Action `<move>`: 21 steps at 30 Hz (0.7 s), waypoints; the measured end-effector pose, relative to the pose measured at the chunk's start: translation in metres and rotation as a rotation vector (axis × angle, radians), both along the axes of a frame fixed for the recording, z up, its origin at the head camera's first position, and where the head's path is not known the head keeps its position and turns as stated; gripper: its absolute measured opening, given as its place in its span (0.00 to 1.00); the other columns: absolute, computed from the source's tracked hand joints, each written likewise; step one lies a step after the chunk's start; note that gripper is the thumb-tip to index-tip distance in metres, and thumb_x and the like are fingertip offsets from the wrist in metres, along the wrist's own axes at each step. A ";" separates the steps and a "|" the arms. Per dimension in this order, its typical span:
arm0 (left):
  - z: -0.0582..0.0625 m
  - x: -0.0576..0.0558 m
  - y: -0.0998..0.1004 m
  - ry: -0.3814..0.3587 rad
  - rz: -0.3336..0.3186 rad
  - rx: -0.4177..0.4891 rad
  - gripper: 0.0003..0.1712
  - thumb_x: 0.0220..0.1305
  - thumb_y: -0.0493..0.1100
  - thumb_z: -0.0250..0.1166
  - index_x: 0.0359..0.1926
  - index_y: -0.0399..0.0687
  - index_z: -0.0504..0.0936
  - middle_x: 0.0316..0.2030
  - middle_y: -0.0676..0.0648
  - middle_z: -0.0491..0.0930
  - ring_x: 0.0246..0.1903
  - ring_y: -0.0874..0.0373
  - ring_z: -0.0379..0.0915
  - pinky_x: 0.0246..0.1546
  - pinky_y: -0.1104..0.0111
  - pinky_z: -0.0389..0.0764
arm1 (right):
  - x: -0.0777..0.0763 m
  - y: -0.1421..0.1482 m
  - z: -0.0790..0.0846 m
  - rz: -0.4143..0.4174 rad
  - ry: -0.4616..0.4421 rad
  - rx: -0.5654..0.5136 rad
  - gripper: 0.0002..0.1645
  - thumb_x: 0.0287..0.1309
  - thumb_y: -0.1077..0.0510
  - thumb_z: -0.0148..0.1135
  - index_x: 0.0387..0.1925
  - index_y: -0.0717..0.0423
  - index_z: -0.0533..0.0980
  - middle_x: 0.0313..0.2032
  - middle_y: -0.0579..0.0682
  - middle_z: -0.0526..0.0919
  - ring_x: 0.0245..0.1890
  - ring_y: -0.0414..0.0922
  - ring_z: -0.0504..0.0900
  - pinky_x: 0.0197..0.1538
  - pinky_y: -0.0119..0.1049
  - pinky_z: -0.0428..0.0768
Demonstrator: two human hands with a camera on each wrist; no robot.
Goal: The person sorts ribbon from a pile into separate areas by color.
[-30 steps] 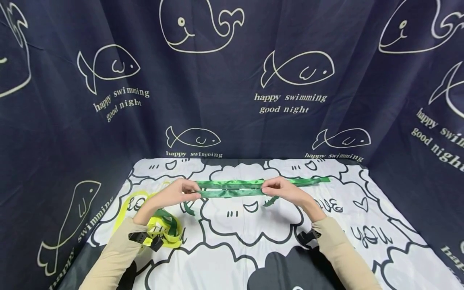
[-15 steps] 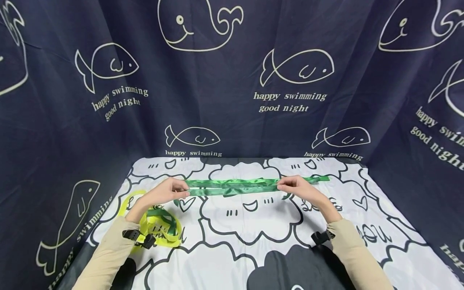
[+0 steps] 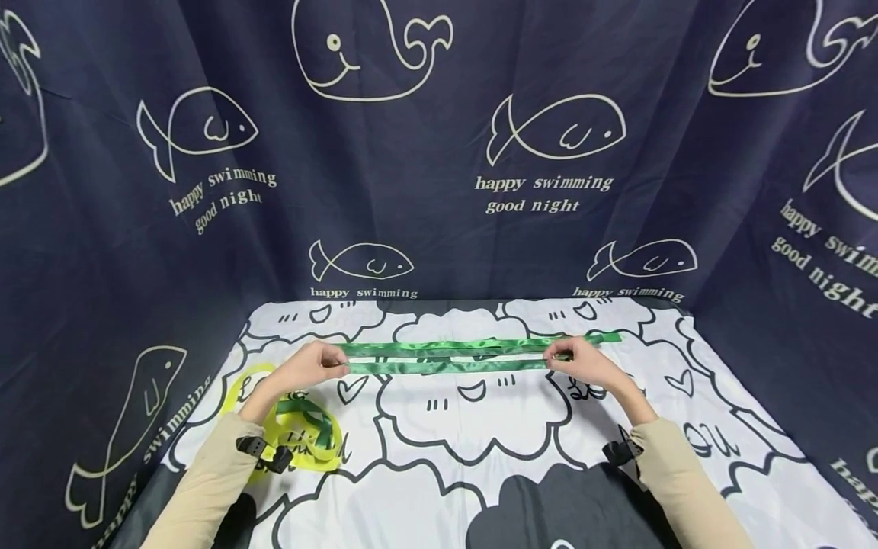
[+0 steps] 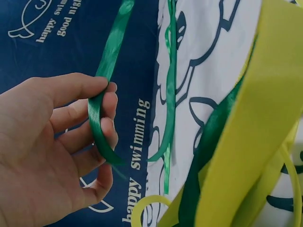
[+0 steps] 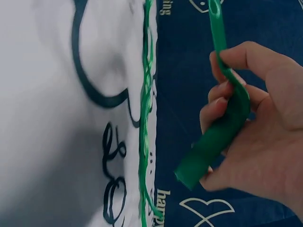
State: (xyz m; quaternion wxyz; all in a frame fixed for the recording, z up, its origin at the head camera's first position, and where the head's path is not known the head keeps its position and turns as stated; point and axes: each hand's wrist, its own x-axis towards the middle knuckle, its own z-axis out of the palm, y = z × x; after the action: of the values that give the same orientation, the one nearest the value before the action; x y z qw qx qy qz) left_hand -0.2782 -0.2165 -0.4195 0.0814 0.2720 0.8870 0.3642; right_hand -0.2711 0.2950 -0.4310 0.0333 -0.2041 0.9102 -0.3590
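Head view: green ribbon (image 3: 449, 367) stretched level between left hand (image 3: 306, 366) and right hand (image 3: 588, 361), each pinching it, fingers curled; green strips (image 3: 439, 347) lie beyond on white cloth (image 3: 494, 435), yellow ribbon (image 3: 328, 460) by left sleeve (image 3: 202, 476). Only right wrist view shows the loose end (image 5: 190, 171); left wrist view, ribbon trailing along the fingers (image 4: 109, 132).

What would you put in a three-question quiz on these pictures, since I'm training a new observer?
1. True or false: the left hand and the right hand hold one green ribbon stretched between them.
2. Which colour mixes with green in the loose ribbon pile?
A) red
B) yellow
C) purple
3. Fill in: the navy backdrop reads "happy swimming, good ____".

Key: 1 true; 2 B; 3 night.
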 end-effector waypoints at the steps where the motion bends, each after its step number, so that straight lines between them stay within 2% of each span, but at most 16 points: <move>1: -0.001 0.000 0.000 0.002 0.005 -0.007 0.07 0.62 0.37 0.63 0.35 0.36 0.83 0.32 0.37 0.84 0.28 0.53 0.76 0.31 0.71 0.75 | 0.000 0.001 -0.002 -0.010 0.017 0.023 0.05 0.57 0.64 0.59 0.34 0.61 0.80 0.34 0.53 0.83 0.30 0.37 0.73 0.35 0.29 0.73; 4: -0.002 0.000 -0.001 0.015 0.026 -0.028 0.06 0.62 0.36 0.63 0.35 0.35 0.84 0.33 0.37 0.84 0.31 0.48 0.79 0.33 0.70 0.76 | -0.001 0.005 -0.006 -0.093 0.068 0.128 0.04 0.55 0.62 0.59 0.31 0.56 0.79 0.32 0.49 0.82 0.27 0.38 0.70 0.36 0.37 0.70; 7: -0.004 -0.003 -0.002 0.032 0.051 -0.055 0.06 0.61 0.35 0.62 0.34 0.36 0.84 0.33 0.38 0.85 0.30 0.54 0.79 0.33 0.70 0.77 | -0.001 0.009 -0.007 -0.202 0.070 0.209 0.03 0.52 0.59 0.58 0.28 0.51 0.78 0.30 0.46 0.81 0.26 0.41 0.69 0.41 0.51 0.65; 10: -0.008 -0.006 -0.003 0.039 0.090 -0.083 0.06 0.60 0.36 0.62 0.33 0.37 0.84 0.32 0.40 0.85 0.30 0.60 0.77 0.34 0.69 0.77 | -0.002 0.015 -0.009 -0.267 0.064 0.238 0.03 0.50 0.57 0.58 0.25 0.50 0.77 0.29 0.45 0.81 0.26 0.43 0.70 0.40 0.57 0.61; 16: -0.018 -0.013 -0.007 0.025 0.145 -0.121 0.06 0.60 0.36 0.63 0.33 0.37 0.84 0.29 0.47 0.84 0.29 0.62 0.75 0.34 0.67 0.76 | -0.003 0.029 -0.014 -0.316 0.052 0.277 0.03 0.47 0.58 0.57 0.22 0.48 0.75 0.24 0.43 0.78 0.26 0.43 0.70 0.36 0.49 0.60; 21: -0.026 -0.018 -0.008 0.024 0.214 -0.138 0.05 0.58 0.38 0.66 0.31 0.39 0.85 0.28 0.47 0.84 0.28 0.61 0.75 0.32 0.67 0.75 | -0.005 0.040 -0.020 -0.333 0.042 0.277 0.03 0.48 0.57 0.57 0.22 0.49 0.74 0.24 0.44 0.76 0.26 0.44 0.69 0.35 0.48 0.61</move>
State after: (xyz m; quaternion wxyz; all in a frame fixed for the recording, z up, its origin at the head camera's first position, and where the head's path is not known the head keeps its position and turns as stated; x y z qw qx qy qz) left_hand -0.2967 -0.2250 -0.4452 0.0499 0.1738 0.9348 0.3057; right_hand -0.2766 0.3346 -0.4508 -0.0176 -0.0516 0.9724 -0.2267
